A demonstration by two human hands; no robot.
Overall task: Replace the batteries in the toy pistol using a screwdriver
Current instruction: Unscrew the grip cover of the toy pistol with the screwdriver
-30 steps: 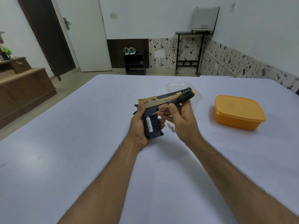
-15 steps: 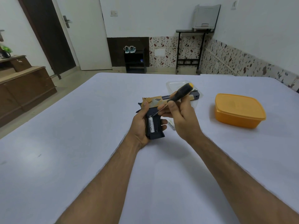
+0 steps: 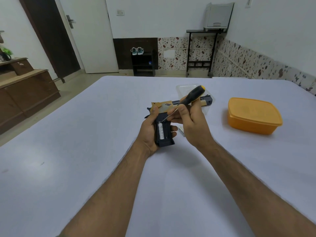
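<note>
Toy pistol point(image 3: 171, 108): gripped by its handle in the left hand point(image 3: 150, 132), fingers wrapped round it, battery bay open toward the camera. Battery point(image 3: 161, 131): white cell seated in the bay, just beside the left thumb. Screwdriver point(image 3: 188, 100): pinched in the right hand point(image 3: 191, 124), tip at the cell's upper end. Step, judged: prying the old cell out. Next calls for gentle leverage under the cell's end. Orange box point(image 3: 253, 117): on the surface, well right of the fingers.

I note a white-covered table point(image 3: 85, 151). Directly on it: a lidded orange container point(image 3: 253, 117) at right, a clear plastic tub point(image 3: 186, 87) further back, a small battery point(image 3: 181, 131) between.
</note>
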